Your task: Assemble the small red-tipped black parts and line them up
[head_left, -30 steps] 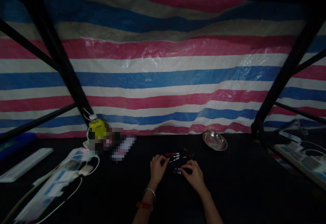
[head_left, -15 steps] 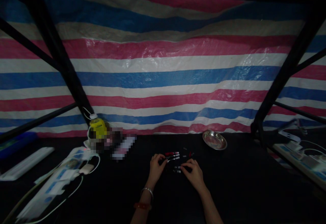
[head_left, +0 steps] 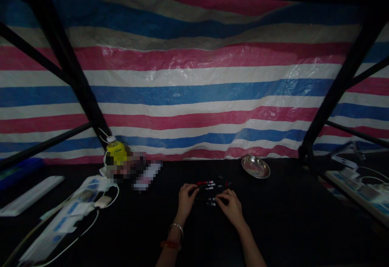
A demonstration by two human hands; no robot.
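Note:
Several slender pen-like pieces with silvery ends lie side by side on the black tabletop between my hands. Farthest back is a red pen-like piece point(head_left: 205, 182). Just in front of it, a black pen-like piece point(head_left: 208, 188) has its left end at the pinched thumb and finger of my left hand point(head_left: 186, 196). Nearer to me, a dark pen-like piece point(head_left: 209, 199) reaches the closed fingertips of my right hand point(head_left: 231, 205). Another dark piece point(head_left: 210, 204) lies in front of that. Small red parts point(head_left: 227, 184) and grey bits lie behind my right hand. Dim light hides the finer detail.
A round metal dish point(head_left: 255, 167) stands at the back right. On the left are a yellow-labelled bottle point(head_left: 117, 152), a power strip point(head_left: 71, 214) with cables, and a white bar point(head_left: 32, 196). Black frame posts and a striped sheet point(head_left: 194, 92) close off the back.
The black pen-like piece at my left fingers was tilted and now lies level, alongside the red one. My left fingers shifted slightly left; my right hand has barely moved.

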